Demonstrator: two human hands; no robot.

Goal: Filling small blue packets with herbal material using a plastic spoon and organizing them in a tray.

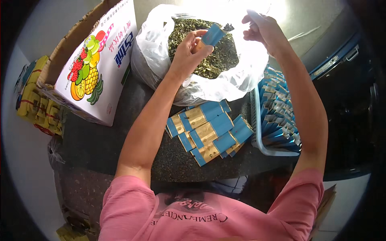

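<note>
My left hand grips a small blue and gold packet, tilted above a clear plastic bag of dried leaves that look like tea. A small dark clump of leaves shows at the packet's upper end; whether it touches the packet is unclear. My right hand is raised over the bag's far right side, apart from the packet. Glare around its fingers hides whether it holds anything. Nearer my body, several flat blue and gold packets lie overlapping on the dark speckled countertop.
A light blue plastic basket full of packets stands under my right forearm. At left is an open cardboard carton printed with fruit. Yellow bundles are beyond it. A dark cabinet with a metal handle stands at right.
</note>
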